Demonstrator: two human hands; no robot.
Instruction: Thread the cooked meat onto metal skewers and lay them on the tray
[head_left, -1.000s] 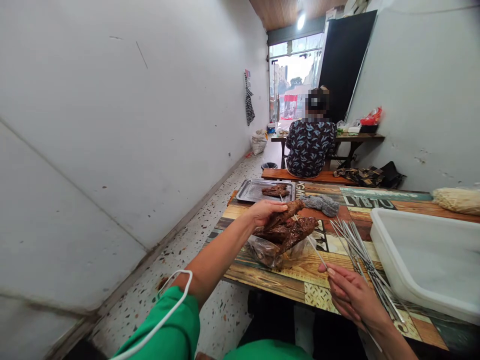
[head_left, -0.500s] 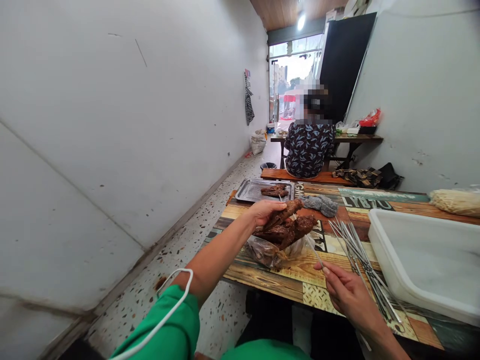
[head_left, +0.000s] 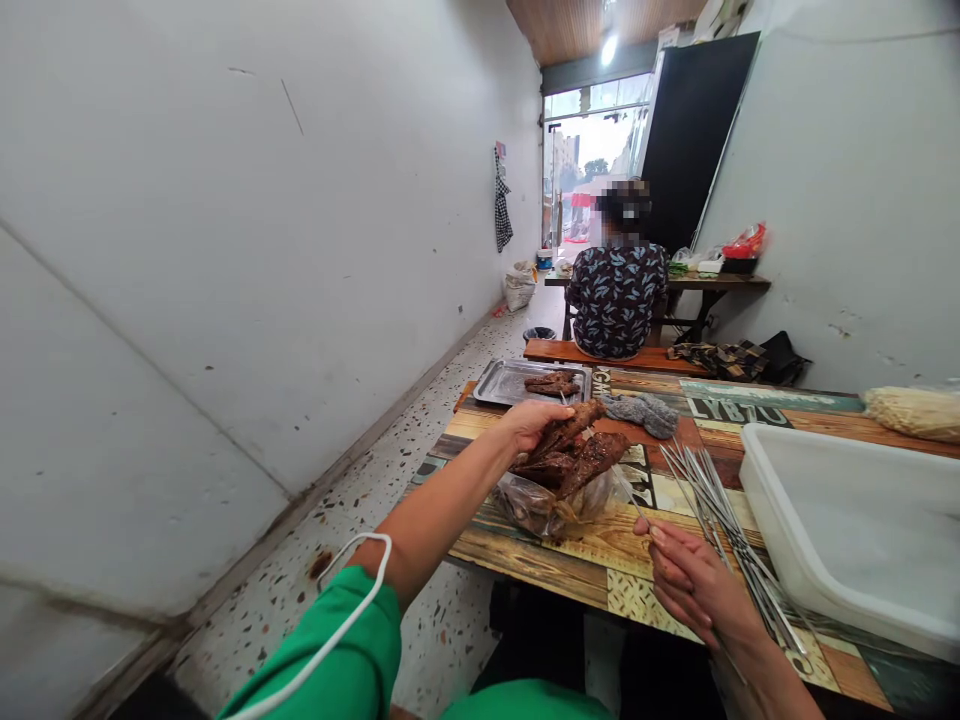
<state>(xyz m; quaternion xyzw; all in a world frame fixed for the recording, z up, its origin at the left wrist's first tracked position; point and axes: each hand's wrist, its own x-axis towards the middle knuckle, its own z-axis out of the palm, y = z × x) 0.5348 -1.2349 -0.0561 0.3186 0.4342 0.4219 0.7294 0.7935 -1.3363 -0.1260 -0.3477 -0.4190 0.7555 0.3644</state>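
My left hand (head_left: 529, 424) is closed on a long piece of dark brown cooked-looking meat (head_left: 568, 428), held over a heap of similar meat (head_left: 596, 462). The heap sits in a clear plastic bag (head_left: 529, 505) near the table's front edge. Between the thumb and fingers of my right hand (head_left: 694, 575) is a thin metal skewer (head_left: 632, 492), slanting up and left toward the meat. Its far end is lost among the pieces, so I cannot tell whether it pierces any.
Several loose metal skewers (head_left: 724, 520) lie right of the bag, beside a white plastic tub (head_left: 757, 470). A metal tray (head_left: 495, 382) with brown meat and a grey cloth-like bundle (head_left: 643, 412) are behind. Farther off, a person (head_left: 616, 300) sits on a bench (head_left: 540, 349).
Both hands keep their holds and have barely moved. The view has shifted slightly, and the seated person's head and shoulders have moved a little.
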